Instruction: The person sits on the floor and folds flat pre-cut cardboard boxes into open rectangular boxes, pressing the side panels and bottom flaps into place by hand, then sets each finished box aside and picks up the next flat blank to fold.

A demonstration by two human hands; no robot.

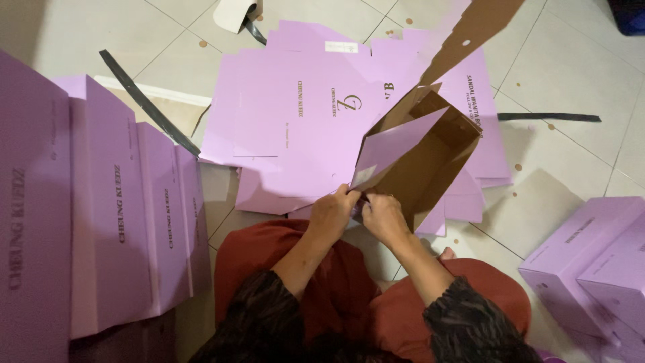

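Both hands pinching the near edge of a half-folded box [420, 144]: left hand [330, 214] and right hand [383, 216] closing fingers on a lilac flap, knuckles nearly touching. Box is tilting open above the lap, brown inside showing. Flat lilac sheets [295, 107] lying on the floor [578, 74] just behind; finished boxes [591, 262] sitting at right, more stacked at left.

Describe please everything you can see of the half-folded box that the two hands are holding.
The box is cardboard, lilac outside and plain brown inside. It is only partly folded, tilted, its open side toward the camera, with one long flap reaching up out of view. The left hand and right hand pinch its near lower corner. It hangs above flat lilac sheets on the tiled floor.
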